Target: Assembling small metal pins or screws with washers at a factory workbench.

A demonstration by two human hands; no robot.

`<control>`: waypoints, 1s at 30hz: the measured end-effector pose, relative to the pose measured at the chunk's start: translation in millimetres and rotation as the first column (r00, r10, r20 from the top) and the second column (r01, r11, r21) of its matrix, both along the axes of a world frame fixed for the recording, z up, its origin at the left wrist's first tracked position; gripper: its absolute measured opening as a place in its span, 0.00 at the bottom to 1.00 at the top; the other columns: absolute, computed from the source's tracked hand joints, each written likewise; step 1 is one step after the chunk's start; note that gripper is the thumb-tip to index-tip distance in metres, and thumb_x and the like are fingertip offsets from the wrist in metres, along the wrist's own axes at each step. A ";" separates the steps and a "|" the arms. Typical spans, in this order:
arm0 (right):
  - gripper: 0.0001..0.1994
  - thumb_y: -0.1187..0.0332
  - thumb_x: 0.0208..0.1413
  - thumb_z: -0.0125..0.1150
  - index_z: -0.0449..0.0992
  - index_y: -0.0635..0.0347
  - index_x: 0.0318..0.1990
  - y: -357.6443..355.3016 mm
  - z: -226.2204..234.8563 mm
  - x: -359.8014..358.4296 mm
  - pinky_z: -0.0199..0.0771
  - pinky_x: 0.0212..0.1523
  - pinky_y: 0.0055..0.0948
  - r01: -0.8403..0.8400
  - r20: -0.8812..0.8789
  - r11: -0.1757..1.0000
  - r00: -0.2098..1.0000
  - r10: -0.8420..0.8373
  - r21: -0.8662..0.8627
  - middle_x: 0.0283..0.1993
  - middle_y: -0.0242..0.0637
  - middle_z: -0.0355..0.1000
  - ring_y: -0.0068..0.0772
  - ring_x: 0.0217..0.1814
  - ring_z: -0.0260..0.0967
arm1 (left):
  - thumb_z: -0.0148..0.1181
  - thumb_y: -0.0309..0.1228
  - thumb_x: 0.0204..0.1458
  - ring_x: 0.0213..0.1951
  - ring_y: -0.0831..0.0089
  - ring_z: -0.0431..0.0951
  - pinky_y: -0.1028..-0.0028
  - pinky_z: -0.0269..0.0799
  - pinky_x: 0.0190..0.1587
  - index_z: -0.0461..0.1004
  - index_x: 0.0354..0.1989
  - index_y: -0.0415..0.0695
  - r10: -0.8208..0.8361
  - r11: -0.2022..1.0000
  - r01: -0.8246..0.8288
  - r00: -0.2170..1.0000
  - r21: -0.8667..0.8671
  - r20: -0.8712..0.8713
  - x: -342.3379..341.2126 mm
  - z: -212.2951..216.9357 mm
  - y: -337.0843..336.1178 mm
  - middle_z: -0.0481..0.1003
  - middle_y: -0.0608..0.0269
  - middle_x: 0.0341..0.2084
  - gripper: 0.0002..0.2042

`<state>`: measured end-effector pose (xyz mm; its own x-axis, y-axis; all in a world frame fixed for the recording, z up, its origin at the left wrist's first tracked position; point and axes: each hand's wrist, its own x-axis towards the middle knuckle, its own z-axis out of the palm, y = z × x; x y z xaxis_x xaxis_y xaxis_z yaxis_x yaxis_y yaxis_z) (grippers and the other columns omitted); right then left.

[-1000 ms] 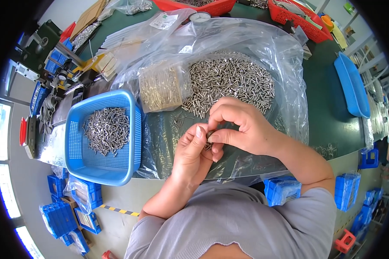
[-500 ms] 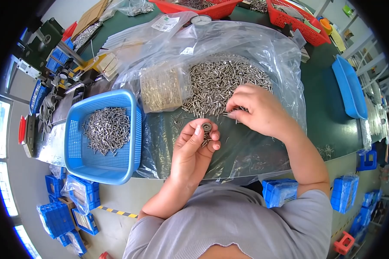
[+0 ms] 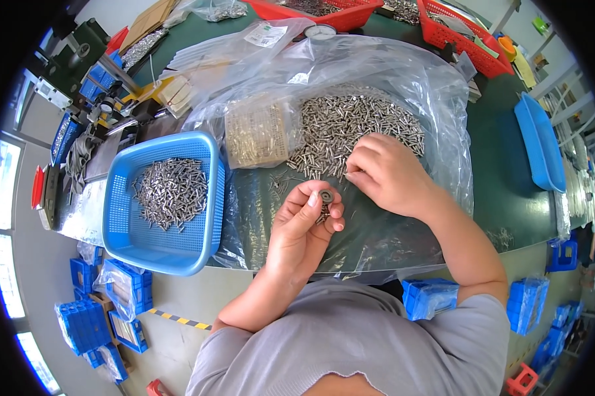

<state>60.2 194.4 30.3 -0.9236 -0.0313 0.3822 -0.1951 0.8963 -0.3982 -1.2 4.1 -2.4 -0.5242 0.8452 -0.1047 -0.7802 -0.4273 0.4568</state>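
While gripping a round metal part [image 3: 326, 197] between the thumb and fingers of the left hand [image 3: 301, 231], with small metal pieces [image 3: 322, 215] tucked just beneath it, have the right hand [image 3: 391, 177] at the near edge of a heap of metal pins [image 3: 353, 119]. Hold the right fingers bent in toward the thumb; cannot tell, from above, about any pin pinched there. Hide, with that same hand, part of the heap's near right side.

Have the heap spread on a clear plastic sheet [image 3: 439, 86] over a green table [image 3: 499, 158], with thin loose pieces [image 3: 284, 181] strewn off its lower left. Find a plastic-wrapped packet [image 3: 254, 135] crowding the heap on the left, standing between it and a blue basket [image 3: 162, 249], partly filled with more small metal pieces.

Face, past the heap, crumpled folds of the sheet, then a round dial gauge [image 3: 320, 31] and two red baskets, one straight ahead [image 3: 347, 21] and one farther right [image 3: 466, 47]. See a long blue tray [image 3: 538, 142] well apart at right, and machinery [image 3: 83, 53] at upper left. Have blue crates [image 3: 86, 327] stacked on the floor at lower left.
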 end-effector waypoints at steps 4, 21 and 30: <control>0.05 0.71 0.53 0.56 0.69 0.62 0.29 -5.5 19.1 5.6 0.65 0.37 0.29 0.016 0.222 0.784 0.962 0.157 -0.621 0.31 0.33 0.66 0.30 0.33 0.64 | 0.52 0.31 0.59 0.35 0.73 0.71 0.74 0.69 0.34 0.69 0.41 0.42 0.006 1.000 -0.006 1.000 0.019 0.015 -0.1 -2.8 -1.5 0.72 0.60 0.34 0.07; 0.07 0.69 0.54 0.59 0.70 0.62 0.31 -21.3 20.8 6.7 0.66 0.36 0.24 -0.039 0.236 0.803 0.946 0.221 -0.594 0.30 0.32 0.65 0.24 0.34 0.64 | 0.54 0.32 0.58 0.30 0.76 0.70 0.77 0.67 0.29 0.70 0.40 0.41 -0.036 0.999 0.034 0.999 -0.040 -0.033 1.5 1.8 -0.3 0.72 0.63 0.30 0.08; 0.09 0.72 0.48 0.65 0.71 0.60 0.34 -25.5 10.8 2.8 0.68 0.38 0.25 -0.089 0.117 0.790 0.973 0.199 -0.606 0.34 0.32 0.67 0.26 0.37 0.67 | 0.55 0.34 0.57 0.27 0.78 0.69 0.78 0.64 0.27 0.71 0.38 0.42 -0.064 0.996 0.062 0.997 -0.061 -0.032 -0.3 0.3 -1.2 0.72 0.65 0.27 0.08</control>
